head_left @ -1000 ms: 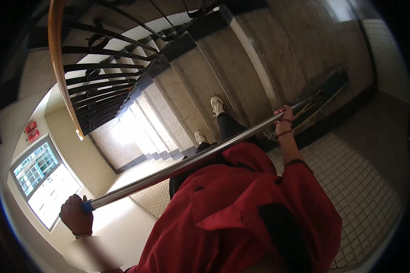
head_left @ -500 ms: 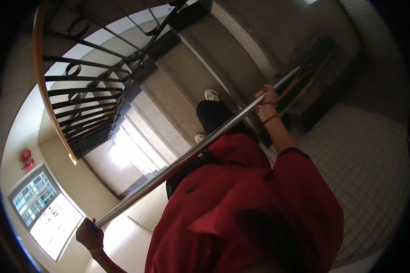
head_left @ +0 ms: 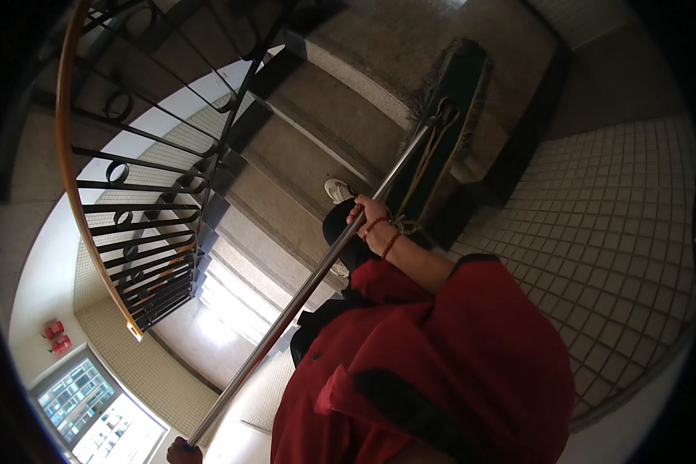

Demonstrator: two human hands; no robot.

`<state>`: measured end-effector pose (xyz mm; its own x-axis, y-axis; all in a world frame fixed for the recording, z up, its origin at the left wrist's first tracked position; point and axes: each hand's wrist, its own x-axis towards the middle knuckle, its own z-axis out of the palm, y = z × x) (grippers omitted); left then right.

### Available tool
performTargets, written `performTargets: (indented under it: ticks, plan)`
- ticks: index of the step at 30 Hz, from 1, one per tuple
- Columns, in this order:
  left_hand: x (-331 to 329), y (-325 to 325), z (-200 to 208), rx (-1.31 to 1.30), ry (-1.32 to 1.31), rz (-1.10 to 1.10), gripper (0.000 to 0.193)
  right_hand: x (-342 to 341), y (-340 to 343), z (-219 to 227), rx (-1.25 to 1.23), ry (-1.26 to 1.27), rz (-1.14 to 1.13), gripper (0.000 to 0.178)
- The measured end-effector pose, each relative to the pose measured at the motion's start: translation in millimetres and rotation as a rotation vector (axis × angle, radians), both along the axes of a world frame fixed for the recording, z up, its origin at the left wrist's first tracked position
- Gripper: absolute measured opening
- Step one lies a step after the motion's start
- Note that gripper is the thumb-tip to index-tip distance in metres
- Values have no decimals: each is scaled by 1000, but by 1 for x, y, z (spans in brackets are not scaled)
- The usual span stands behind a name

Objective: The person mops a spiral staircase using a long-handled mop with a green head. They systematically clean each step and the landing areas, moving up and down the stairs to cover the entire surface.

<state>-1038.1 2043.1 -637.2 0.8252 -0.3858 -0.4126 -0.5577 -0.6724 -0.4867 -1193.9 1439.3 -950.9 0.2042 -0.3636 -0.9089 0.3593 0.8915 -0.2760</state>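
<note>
A flat dust mop with a long metal handle (head_left: 286, 313) crosses in front of my body. My right hand (head_left: 371, 216), with red bracelets at the wrist, is wrapped round the handle a short way from the mop head. At the lower left rim my left hand (head_left: 182, 452) is closed round the blue-tipped far end of the handle; it is partly cut off by the picture's edge. The green mop head (head_left: 462, 73), with a grey fringe and yellowish ties, lies over the stair steps on the right.
Stone steps (head_left: 298, 139) run down to the lower left, with my light shoes (head_left: 338, 189) on them. A black metal railing with a wooden handrail (head_left: 68, 155) borders the left. A tiled wall (head_left: 595, 255) stands close on the right. Red objects (head_left: 56, 337) hang near a window (head_left: 81, 398).
The mop head has moved left across the steps and now shows sharply. My right hand has shifted left and nearer to me; my left hand has moved down toward the lower edge.
</note>
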Motion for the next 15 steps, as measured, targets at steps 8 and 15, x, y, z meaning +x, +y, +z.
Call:
performTargets:
  ticks: [8, 15]
  plan:
    - [-10, 21, -8, 75, 174, 149, 18, -18, 28, 4, 155, -75, -20, 16]
    - [-17, 96, -32, -45, 212, 221, 18, -33, 76, 25, 258, 21, 30, 12]
